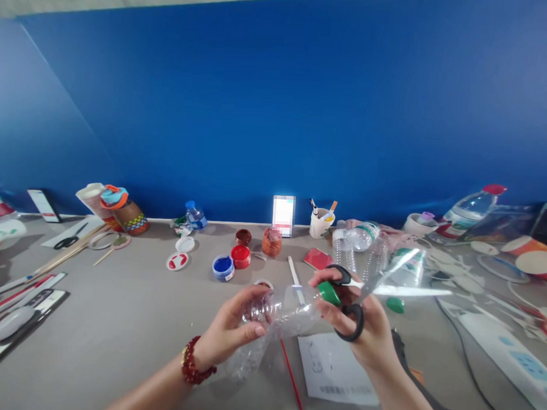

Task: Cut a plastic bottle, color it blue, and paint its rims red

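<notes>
My left hand (230,331), with a red bead bracelet at the wrist, is closed round the open end of a clear plastic bottle (286,310) that lies sideways above the grey table (125,319). The bottle's green cap (329,292) points right, against my right hand. My right hand (363,326) grips black-handled scissors (358,295), fingers through the loops, and also touches the capped end. The scissor blades point right, away from the bottle.
Open paint pots, blue (223,267) and red (240,256), stand behind the hands. A printed sheet (333,367) and a red stick (294,383) lie below. More clear bottles (367,246), a loose green cap (395,305), cut scraps and a power strip (513,358) crowd the right. Rulers and another pair of scissors (70,239) lie left.
</notes>
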The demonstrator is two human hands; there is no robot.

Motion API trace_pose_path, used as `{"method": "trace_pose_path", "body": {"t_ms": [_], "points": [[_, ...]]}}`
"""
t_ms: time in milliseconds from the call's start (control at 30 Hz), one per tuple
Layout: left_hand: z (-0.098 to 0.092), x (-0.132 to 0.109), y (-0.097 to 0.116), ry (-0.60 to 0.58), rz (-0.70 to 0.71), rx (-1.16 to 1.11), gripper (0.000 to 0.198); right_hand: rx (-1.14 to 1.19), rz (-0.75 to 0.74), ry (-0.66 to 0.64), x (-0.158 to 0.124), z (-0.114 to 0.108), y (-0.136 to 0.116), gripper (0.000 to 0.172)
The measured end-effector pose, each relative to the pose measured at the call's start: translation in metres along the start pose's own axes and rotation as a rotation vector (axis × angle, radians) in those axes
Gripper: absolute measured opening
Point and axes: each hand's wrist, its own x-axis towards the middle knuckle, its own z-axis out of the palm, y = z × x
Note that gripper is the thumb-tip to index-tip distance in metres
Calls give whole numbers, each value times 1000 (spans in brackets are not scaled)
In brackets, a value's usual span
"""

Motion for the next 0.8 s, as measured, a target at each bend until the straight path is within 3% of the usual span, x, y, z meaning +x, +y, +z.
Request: {"method": "trace_pose_path", "body": {"t_ms": [167, 300, 367, 433, 533, 567, 700, 800], "points": [[-2, 4, 7, 87, 92, -59, 50, 36, -21, 6, 10, -1, -16, 24], [-7, 7, 13, 459, 342, -75, 43, 0, -87, 147, 55, 11, -28, 27], [-6, 3, 11, 568, 515, -31, 46, -105, -203, 222, 90, 27, -27, 30], [-3, -4, 5, 482, 605, 44, 53, -253, -255, 151, 127, 52, -21, 33], [2, -14, -6, 279, 679, 126, 57, -576, -234, -134, 175, 100, -7, 30], [3, -16, -8, 237, 684, 137, 58, -620, -236, -174, 187, 117, -2, 27], [3, -15, -13, 235, 652, 116, 58, -697, -238, -276, 218, 177, 18, 26], [0, -13, -16, 243, 638, 127, 59, -751, -225, -356, 229, 206, 30, 31]]}}
